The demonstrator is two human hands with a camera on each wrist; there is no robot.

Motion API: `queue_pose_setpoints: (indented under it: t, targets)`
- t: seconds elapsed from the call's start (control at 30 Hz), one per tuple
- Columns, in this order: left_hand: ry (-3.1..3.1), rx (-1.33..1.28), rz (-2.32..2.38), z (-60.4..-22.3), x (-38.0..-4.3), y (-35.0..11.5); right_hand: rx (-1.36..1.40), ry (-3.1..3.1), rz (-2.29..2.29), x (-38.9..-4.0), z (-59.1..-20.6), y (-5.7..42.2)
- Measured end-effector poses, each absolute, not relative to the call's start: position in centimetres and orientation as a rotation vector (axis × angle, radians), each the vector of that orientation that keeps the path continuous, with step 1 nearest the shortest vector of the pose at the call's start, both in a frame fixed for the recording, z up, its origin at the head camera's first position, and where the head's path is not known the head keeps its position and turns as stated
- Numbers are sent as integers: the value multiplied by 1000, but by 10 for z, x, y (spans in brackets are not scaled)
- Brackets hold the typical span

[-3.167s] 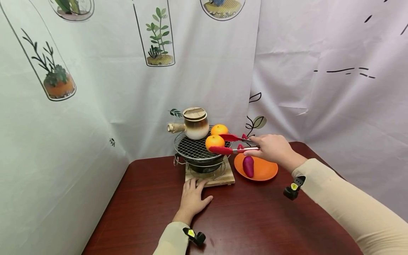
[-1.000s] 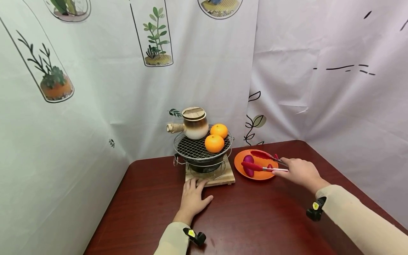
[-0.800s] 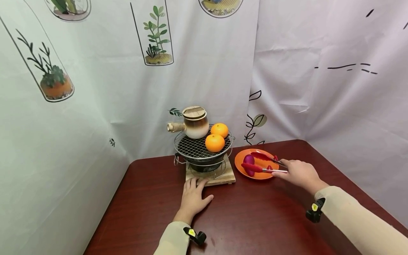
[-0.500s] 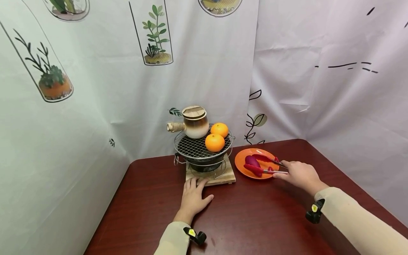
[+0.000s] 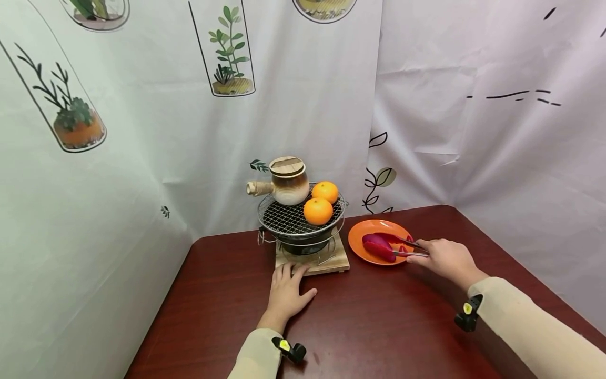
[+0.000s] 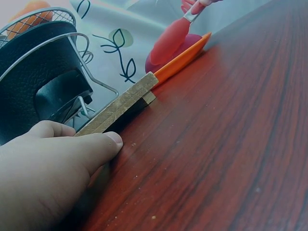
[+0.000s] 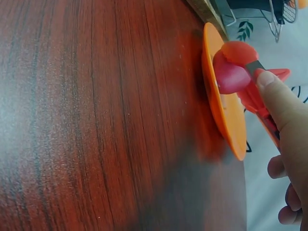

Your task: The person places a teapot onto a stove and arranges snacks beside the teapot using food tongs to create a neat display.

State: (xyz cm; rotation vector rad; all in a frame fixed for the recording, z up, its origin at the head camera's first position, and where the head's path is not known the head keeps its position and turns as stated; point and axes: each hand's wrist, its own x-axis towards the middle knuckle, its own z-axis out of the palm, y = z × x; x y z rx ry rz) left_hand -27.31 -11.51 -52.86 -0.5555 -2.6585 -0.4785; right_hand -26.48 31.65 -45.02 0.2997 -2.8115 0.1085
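Note:
My right hand [image 5: 447, 258] grips red-tipped metal tongs [image 5: 406, 253] over the orange plate [image 5: 361, 231] at the right. The tongs' red heads stand on either side of a purple sweet potato [image 7: 233, 79] on the plate, close against it in the right wrist view. One head hides part of it in the head view. My left hand [image 5: 285, 297] rests with its fingers extended at the front edge of the wooden board [image 5: 338, 258] under the grill; the thumb [image 6: 108, 142] is spread to the side along the table.
A round charcoal grill [image 5: 283, 217] with a mesh top stands on the board. On the mesh sit a lidded clay pot [image 5: 291, 189], its side handle pointing left, and two oranges [image 5: 318, 211]. Printed cloth walls [image 5: 416, 105] enclose the dark red table [image 5: 369, 326].
My right hand has moved the tongs from the front orange on the grill to the plate. The tongs have closed in on the sweet potato, which has turned. My left hand stays put.

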Motion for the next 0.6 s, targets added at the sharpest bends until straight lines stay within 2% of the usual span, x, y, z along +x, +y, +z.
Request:
queue_pose_setpoints:
  t: [0.6]
  targets:
    - [-2651, -555, -469, -529, -273, -114, 253, -2816, 122, -264, -433, 317]
